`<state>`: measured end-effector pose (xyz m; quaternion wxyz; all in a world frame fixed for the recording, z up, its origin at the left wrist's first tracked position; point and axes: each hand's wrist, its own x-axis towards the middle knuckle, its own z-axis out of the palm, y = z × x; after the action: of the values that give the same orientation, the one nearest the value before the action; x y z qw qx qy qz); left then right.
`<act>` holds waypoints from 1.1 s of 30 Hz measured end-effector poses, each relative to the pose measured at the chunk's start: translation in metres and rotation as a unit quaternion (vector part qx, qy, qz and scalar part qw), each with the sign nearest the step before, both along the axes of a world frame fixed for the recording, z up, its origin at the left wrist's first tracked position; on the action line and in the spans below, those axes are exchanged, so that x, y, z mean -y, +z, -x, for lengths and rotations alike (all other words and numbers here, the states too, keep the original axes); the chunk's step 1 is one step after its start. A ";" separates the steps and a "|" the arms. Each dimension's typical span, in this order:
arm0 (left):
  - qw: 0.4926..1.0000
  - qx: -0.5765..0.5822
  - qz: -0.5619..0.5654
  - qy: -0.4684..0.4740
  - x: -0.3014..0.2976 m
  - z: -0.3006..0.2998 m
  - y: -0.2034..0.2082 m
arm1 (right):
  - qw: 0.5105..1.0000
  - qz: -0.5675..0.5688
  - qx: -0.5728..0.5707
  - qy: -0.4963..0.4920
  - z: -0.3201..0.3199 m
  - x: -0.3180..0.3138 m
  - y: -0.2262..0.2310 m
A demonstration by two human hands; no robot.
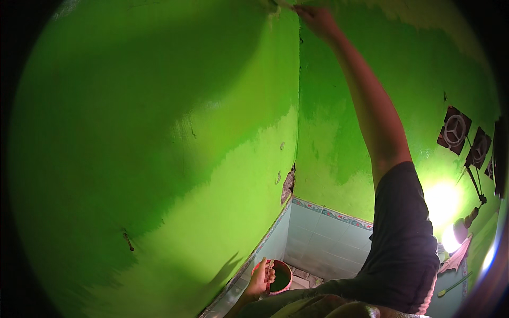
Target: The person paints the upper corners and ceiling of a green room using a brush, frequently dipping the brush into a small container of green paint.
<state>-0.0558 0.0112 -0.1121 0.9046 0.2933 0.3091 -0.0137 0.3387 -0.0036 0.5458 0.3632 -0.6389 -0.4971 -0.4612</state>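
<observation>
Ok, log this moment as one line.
left hand: gripping red bucket, dark green inside | right hand: raised at green wall corner, holding blurred tool | lamp: lit

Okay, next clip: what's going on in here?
A person's right hand is raised high at the corner where two green walls meet, holding a thin tool whose far end is too blurred and close to the picture's edge to make out. Low down, the left hand grips a red bucket, dark green inside. Darker green covers much of both walls, with lighter areas lower down, above the tiles. A lamp glows at right.
</observation>
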 end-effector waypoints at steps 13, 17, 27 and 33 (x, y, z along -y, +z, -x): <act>1.000 0.004 -0.005 0.018 -0.004 0.016 -0.014 | 0.992 -0.044 -0.116 0.030 0.047 0.011 0.025; 1.000 0.007 0.002 0.022 -0.001 0.016 -0.006 | 0.997 0.074 -0.026 -0.026 -0.001 -0.004 0.013; 1.000 0.009 -0.003 0.013 -0.009 0.024 -0.014 | 0.942 0.326 0.008 -0.078 -0.019 0.061 -0.036; 1.000 0.014 0.005 0.015 -0.008 0.027 -0.027 | 0.985 0.150 -0.008 -0.083 0.093 0.046 0.080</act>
<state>-0.0831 0.0192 -0.1392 0.9103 0.2843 0.3009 0.0029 0.2456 -0.0492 0.6261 0.2277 -0.7290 -0.5032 -0.4044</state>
